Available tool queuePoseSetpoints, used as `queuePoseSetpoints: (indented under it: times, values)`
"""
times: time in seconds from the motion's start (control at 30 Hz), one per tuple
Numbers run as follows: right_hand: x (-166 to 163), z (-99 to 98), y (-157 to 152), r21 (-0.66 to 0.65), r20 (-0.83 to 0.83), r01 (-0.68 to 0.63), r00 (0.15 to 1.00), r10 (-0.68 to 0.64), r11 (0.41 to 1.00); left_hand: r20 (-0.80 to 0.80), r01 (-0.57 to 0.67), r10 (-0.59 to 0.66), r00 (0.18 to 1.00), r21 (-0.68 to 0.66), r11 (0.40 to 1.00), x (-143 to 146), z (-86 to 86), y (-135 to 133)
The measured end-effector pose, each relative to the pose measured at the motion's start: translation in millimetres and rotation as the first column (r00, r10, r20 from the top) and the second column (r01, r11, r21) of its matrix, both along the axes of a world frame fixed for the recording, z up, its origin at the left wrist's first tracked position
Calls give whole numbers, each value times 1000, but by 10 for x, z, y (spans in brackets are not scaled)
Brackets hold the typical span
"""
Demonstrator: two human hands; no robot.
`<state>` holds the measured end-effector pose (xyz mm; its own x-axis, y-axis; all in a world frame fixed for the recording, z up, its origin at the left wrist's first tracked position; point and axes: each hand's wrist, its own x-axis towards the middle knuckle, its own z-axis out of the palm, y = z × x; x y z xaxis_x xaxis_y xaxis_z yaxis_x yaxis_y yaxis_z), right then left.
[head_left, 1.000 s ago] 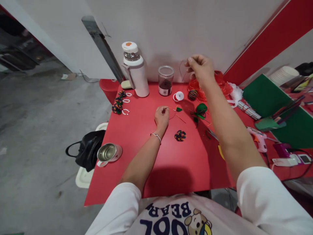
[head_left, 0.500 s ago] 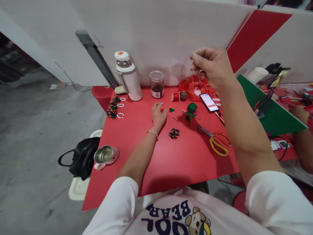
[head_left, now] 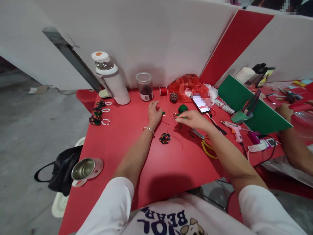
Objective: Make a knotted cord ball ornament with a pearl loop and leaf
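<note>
Right hand (head_left: 193,119) is low over the red table (head_left: 137,153), fingers (head_left: 179,119) pinched together on a thin green strand (head_left: 185,117) just in front of the green yarn ball (head_left: 182,108). Left hand (head_left: 154,113) rests on the table, fingers curled just beside a small green piece (head_left: 163,113); whether they grip anything cannot be told. A multicoloured rosette (head_left: 165,138) lies between the forearms.

White cotton shirt (head_left: 122,209), dark blue block print, seen upside down at the lower frame edge: "BEAR" legible; the second line is cut off, only "OL" certain. Label on clear plastic jar (head_left: 144,85): too small to read. Black smartphone (head_left: 201,101) screen: blurred, unreadable.
</note>
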<state>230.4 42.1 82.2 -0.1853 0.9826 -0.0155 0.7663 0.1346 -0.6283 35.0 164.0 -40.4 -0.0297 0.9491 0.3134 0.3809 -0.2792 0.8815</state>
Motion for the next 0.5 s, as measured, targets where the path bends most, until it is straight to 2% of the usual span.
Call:
queuePoseSetpoints:
  times: [0.03,0.07,0.1,0.13,0.23,0.27,0.3,0.4,0.5]
  values:
    - [60,-64,179,54,128,108,985,-114,993,27,-41,42,999,-36,998,-26,-9,5]
    - [137,-111,370,88,177,179,965,-192,980,49,-79,82,995,-72,994,-49,-16,13]
    - [230,-146,564,140,215,278,928,-303,950,68,-107,114,991,-96,990,-67,-23,22]
    - [335,-174,755,197,278,397,854,-439,896,81,-125,134,988,-109,986,-77,-32,31]
    - [676,-261,1268,241,295,552,742,-602,798,87,-142,150,985,-97,985,-72,-70,56]
    - [779,-299,1411,243,291,587,715,-635,772,82,-141,148,986,-90,986,-63,-85,64]
    - [871,-339,1539,240,292,586,717,-633,774,76,-134,141,987,-85,987,-54,-98,72]
    - [1057,-455,1854,184,337,524,761,-554,832,66,-120,126,990,-93,988,-37,-122,89]
    - [1149,-521,2097,115,387,541,748,-539,833,72,-115,123,990,-105,988,-37,-126,90]
